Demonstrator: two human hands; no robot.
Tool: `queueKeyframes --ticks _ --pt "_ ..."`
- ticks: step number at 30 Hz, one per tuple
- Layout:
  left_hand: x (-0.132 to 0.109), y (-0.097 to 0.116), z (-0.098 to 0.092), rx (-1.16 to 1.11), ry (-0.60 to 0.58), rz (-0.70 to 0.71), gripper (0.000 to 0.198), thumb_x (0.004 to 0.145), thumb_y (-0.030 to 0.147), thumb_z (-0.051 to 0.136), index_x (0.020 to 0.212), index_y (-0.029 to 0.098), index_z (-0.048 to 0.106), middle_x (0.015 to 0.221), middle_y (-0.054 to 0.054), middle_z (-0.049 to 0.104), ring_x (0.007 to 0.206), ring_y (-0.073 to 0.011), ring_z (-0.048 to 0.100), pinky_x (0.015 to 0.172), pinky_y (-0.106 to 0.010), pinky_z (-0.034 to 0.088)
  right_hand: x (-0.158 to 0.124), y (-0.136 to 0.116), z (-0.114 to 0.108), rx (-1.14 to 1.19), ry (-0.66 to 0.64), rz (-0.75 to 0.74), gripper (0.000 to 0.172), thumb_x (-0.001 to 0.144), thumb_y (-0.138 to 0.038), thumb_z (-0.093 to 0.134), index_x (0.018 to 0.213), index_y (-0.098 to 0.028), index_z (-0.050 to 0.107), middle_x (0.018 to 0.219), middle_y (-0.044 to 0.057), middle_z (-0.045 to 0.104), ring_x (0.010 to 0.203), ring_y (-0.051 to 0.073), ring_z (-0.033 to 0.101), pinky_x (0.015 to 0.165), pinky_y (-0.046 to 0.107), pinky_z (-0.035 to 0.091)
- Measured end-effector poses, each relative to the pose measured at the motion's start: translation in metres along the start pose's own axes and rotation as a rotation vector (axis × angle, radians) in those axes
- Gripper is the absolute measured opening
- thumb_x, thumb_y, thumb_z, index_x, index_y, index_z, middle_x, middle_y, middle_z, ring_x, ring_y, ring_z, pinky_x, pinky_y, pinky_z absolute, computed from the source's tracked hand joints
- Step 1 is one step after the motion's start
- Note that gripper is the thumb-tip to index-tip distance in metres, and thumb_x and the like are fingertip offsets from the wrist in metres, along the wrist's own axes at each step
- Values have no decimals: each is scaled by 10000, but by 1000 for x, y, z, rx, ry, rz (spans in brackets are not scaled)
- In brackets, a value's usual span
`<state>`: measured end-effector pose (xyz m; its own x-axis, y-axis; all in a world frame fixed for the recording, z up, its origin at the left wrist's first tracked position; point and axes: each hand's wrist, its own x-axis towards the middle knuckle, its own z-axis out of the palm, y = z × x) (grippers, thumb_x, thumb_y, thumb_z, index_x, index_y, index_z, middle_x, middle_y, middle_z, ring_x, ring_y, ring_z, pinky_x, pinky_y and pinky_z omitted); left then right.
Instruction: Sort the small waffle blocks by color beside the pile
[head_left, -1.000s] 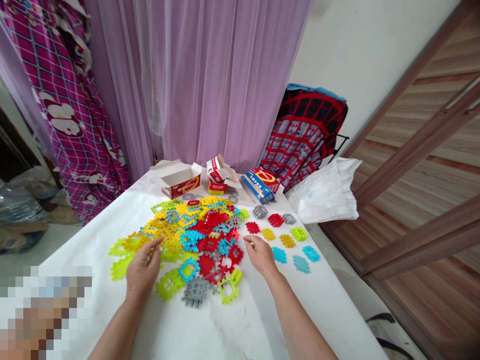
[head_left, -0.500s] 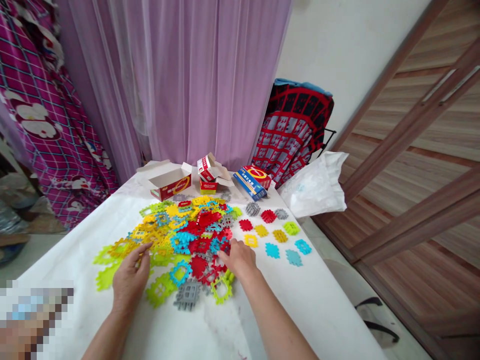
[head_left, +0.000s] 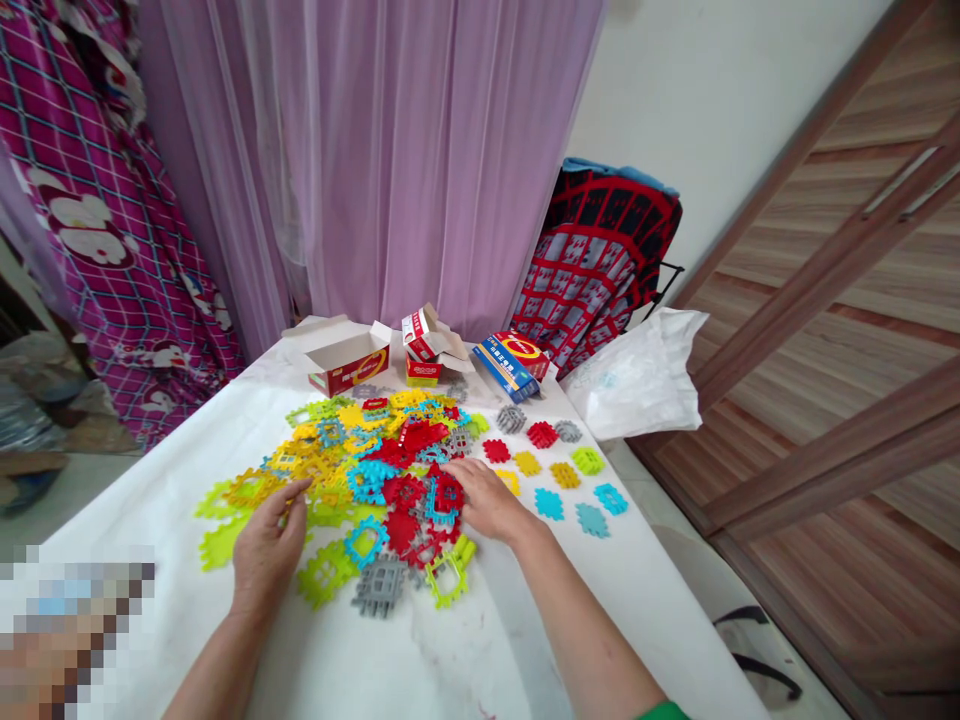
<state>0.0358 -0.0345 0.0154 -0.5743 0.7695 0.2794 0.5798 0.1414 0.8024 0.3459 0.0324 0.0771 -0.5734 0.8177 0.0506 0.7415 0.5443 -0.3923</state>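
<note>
A heap of flat interlocking plastic building blocks in red, yellow, blue, green and grey lies on the white-covered table. My left hand is at the heap's left front edge beside yellow and green blocks, its thumb and fingers loosely curved and apart, with nothing seen in them. On the right side of the heap, my right hand has its fingers closed at a red windowed block. A blue block lies against that one. The right thumb is mostly hidden.
Several separate blocks, among them a blue one and a red cube-like one, are spread to the right. Open cardboard boxes and a blue box stand at the back. A white plastic bag hangs by the right edge.
My right hand has shifted slightly up and turned over the heap, and a red windowed block now shows at its fingers. The left hand stays nearly still. The whole view has shifted a little.
</note>
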Motion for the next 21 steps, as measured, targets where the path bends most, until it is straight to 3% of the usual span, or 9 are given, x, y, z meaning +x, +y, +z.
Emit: queueKeyframes --ticks 2,5,7,9,13,21 --pt "0 0 0 -5 3 5 339 791 425 504 988 272 733 799 -8 709 691 -168 624 722 -294 502 -3 5 3 14 70 15 717 656 17 474 1330 -221 522 1403 60 533 1326 182 428 1123 344 315" --pt "0 1 1 -2 2 14 334 792 426 504 980 274 733 809 -9 712 689 -167 622 717 -292 501 -14 6 9 23 194 271 522 742 -41 474 1222 -215 582 1275 54 617 1193 174 551 1017 305 409" --pt "1 1 1 14 -13 -2 345 796 432 497 994 275 732 827 -12 715 683 -165 621 720 -297 500 -21 -1 14 13 232 478 302 846 -190 496 1123 -221 611 1128 49 671 1040 183 629 893 300 465" --pt "2 0 2 26 -24 -18 357 796 437 493 1007 274 730 847 -17 718 681 -163 623 725 -302 499 -24 -12 19 -11 232 578 265 881 -371 526 1087 -225 606 1067 52 683 981 201 651 835 310 473" --pt "1 1 1 17 -16 -25 348 791 435 501 996 272 730 850 -16 719 697 -161 628 715 -290 495 -20 -35 27 -47 184 594 413 823 -508 601 1107 -208 585 1093 88 674 1041 245 637 843 331 463" --pt "-1 3 -1 8 -11 -39 351 800 444 497 1006 275 725 848 -3 717 661 -141 610 702 -273 488 -14 -43 25 -82 158 646 327 817 -375 595 1100 -212 592 1082 76 668 1045 240 629 846 330 457"
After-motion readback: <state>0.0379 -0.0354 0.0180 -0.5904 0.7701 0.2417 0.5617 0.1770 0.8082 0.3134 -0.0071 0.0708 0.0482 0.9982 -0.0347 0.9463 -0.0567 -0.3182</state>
